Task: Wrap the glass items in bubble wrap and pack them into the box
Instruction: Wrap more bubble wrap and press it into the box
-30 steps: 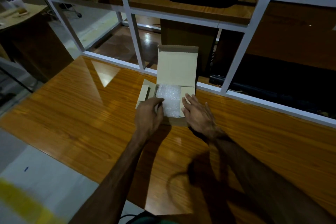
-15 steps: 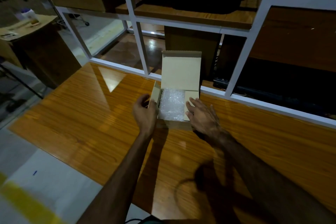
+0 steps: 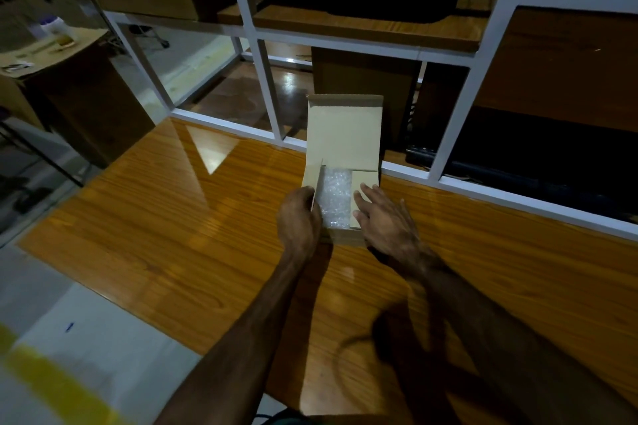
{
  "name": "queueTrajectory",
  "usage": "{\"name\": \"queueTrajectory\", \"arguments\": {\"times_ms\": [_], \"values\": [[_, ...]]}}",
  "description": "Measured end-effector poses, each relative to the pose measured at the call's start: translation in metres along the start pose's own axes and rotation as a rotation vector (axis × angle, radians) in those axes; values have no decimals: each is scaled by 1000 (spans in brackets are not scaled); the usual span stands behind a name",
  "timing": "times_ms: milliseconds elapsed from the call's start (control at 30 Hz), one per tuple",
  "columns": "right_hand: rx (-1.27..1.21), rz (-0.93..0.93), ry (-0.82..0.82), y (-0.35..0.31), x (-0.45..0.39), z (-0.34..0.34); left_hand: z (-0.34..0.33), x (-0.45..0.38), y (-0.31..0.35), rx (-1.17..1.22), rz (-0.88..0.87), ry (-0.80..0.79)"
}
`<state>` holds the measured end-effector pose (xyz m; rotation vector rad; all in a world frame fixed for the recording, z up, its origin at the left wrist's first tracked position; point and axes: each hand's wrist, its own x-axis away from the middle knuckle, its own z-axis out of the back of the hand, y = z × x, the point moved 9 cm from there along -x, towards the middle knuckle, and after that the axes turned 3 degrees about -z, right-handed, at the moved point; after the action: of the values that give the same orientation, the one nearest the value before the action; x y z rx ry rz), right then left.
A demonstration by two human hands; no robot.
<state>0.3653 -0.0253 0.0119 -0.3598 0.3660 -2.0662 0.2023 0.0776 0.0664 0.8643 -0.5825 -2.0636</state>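
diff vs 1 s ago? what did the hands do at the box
The left hand came off the bubble wrap, took hold of the left side flap and swung it from lying outward to standing upright. The right hand still lies flat on the right flap, which is folded in. The box keeps its place on the table, lid still up.

The scene is dim and slightly soft. Overhead light leaves a pale glare patch on the glossy table (image 3: 207, 155); dark arm shadows fall near the bottom. The wide lens bends the edges.
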Motion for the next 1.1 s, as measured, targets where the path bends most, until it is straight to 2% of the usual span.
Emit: {"name": "queueTrajectory", "arguments": {"times_ms": [100, 267, 367, 433, 533, 667, 767, 900, 1000, 1100], "values": [[0, 2, 1, 0, -1, 0, -6, 4, 10, -101, -151, -60], [-17, 3, 11, -1, 0, 0, -26, 13, 2, -279, -228, -290], [-37, 12, 15, 0, 0, 1, -28, 14, 4, -266, -261, -371], [-55, 23, 30, 1, 0, 1, -30, 10, -3, -181, -230, -409], [-110, 61, 123, 4, -2, 6, -25, -5, -10, 6, -202, -337], [-242, 61, 266, 9, -9, 20, -21, -23, -22, 190, -3, -265], [-257, 54, 305, 7, -15, 30, -25, -26, -31, 309, 101, -277], [-249, -29, 228, 11, -28, 32, -31, -38, -35, 264, 116, -301], [-400, -214, 95, 29, -39, 25, -34, -53, -34, 236, 152, -316], [-556, -252, 19, 32, -50, 23, -33, -67, -30, 210, 164, -321]]}}
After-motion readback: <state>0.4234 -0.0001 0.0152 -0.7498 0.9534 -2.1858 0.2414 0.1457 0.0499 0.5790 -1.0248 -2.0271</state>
